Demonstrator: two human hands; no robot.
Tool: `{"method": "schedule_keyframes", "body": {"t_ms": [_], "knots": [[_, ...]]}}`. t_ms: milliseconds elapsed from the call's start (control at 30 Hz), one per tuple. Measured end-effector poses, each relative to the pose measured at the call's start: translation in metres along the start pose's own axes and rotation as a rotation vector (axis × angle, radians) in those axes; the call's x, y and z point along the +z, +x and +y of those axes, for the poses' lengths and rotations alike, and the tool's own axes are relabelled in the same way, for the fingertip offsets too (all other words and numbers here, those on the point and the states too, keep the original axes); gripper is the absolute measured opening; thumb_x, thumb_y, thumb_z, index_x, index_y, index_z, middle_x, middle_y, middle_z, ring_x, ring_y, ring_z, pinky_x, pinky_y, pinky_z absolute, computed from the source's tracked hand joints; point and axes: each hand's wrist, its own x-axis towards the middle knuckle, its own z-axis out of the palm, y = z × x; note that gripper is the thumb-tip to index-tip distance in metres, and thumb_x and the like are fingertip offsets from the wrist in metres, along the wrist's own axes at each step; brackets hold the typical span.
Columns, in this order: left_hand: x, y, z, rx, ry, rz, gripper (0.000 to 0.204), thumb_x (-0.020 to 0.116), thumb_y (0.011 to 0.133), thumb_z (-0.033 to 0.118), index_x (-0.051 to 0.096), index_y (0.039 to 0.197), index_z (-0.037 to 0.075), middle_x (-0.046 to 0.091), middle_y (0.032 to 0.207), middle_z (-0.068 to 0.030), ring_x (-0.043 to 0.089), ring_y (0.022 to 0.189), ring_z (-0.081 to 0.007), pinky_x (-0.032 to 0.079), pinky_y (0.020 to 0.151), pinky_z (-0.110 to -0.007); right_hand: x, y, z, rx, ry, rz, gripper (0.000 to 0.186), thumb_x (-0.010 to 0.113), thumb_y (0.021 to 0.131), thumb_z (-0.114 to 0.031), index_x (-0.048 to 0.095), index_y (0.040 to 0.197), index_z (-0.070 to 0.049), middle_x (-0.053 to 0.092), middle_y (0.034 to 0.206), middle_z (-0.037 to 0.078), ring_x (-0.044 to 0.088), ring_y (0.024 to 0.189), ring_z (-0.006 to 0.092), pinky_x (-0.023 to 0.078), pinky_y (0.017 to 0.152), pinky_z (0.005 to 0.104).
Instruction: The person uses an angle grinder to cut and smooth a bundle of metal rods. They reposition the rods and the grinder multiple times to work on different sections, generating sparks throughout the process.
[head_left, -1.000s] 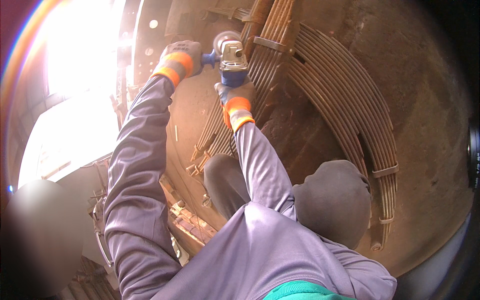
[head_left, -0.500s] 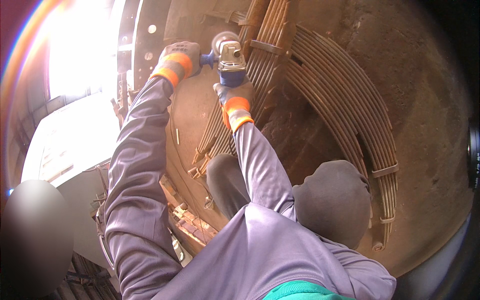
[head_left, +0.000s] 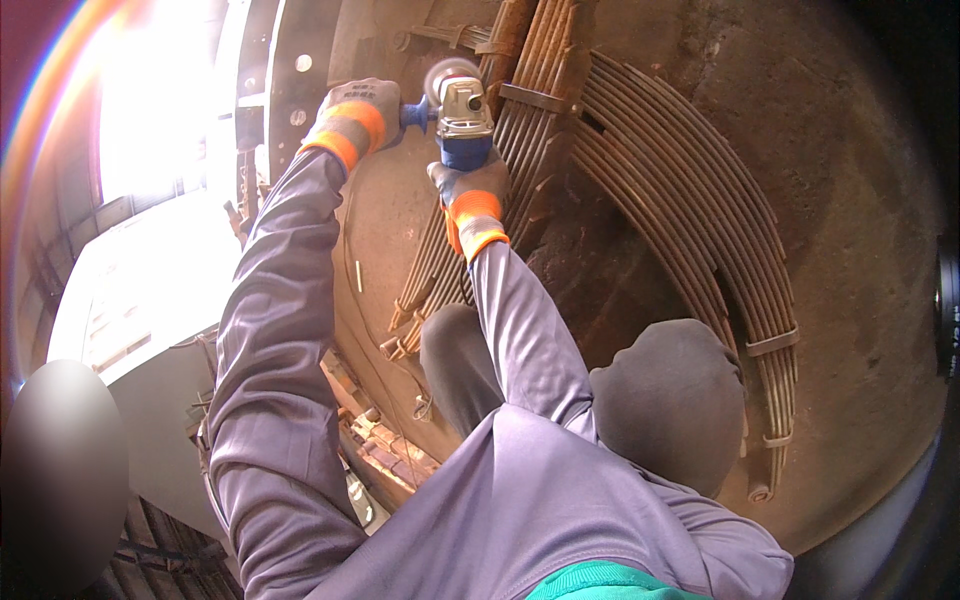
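With both gloved hands I hold an angle grinder (head_left: 465, 115) out ahead of me. My left hand (head_left: 358, 112), in a grey and orange glove, is wrapped round its blue side handle (head_left: 415, 115). My right hand (head_left: 473, 192) grips the blue body from below. The disc (head_left: 450, 75) at the far end is blurred, as if spinning. It lies close beside a rusty stack of leaf springs (head_left: 530, 110); whether it touches metal I cannot tell.
A second, curved leaf spring stack (head_left: 700, 190) lies to the right on the brown ground (head_left: 850, 300). A thin cord (head_left: 350, 240) runs along the ground at left. Bricks or blocks (head_left: 385, 440) lie left of my knees. A drilled metal beam (head_left: 300, 95) stands at far left.
The grinder and both hands stay almost in place. The whole view has shifted very slightly.
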Motion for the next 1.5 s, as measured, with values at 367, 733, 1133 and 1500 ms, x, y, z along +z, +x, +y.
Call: {"method": "schedule_keyframes", "body": {"t_ms": [367,733,1133,1500], "knots": [[0.004,0.000,-0.002,0.014,-0.012,0.017,0.026,0.070,0.087,0.022,0.080,0.108,0.009,0.077,0.107,-0.0178,0.075,0.102,-0.0351,0.059,0.088,-0.044,0.000,-0.005,-0.001,-0.059,-0.059,0.032,0.038,0.084,0.066,-0.003,0.068,0.101,-0.007,0.072,0.081,0.005,0.065,0.062,0.0162,0.053,0.061,0.0340],[0.001,-0.002,-0.001,0.008,0.012,0.011,0.025,0.069,0.088,0.020,0.079,0.109,0.010,0.077,0.108,-0.0167,0.074,0.103,-0.0353,0.059,0.088,-0.044,0.000,-0.005,0.003,-0.115,-0.091,0.039,0.037,0.084,0.070,0.000,0.068,0.102,-0.006,0.070,0.075,0.004,0.062,0.052,0.0153,0.051,0.050,0.0336],[-0.003,-0.006,0.001,0.012,-0.007,0.003,0.028,0.069,0.087,0.021,0.079,0.111,0.009,0.076,0.111,-0.0175,0.074,0.106,-0.0361,0.058,0.090,-0.044,-0.002,-0.003,0.005,-0.121,-0.035,0.010,0.038,0.084,0.070,0.000,0.066,0.103,-0.005,0.069,0.075,0.006,0.062,0.052,0.0171,0.050,0.047,0.0362],[-0.011,-0.010,0.003,0.011,0.014,0.018,0.028,0.070,0.086,0.023,0.079,0.109,0.010,0.077,0.109,-0.0164,0.074,0.105,-0.0345,0.059,0.090,-0.044,-0.005,-0.008,-0.009,-0.022,0.050,-0.032,0.041,0.086,0.063,-0.007,0.068,0.101,-0.007,0.074,0.087,0.007,0.071,0.070,0.0211,0.059,0.069,0.0387]]}}
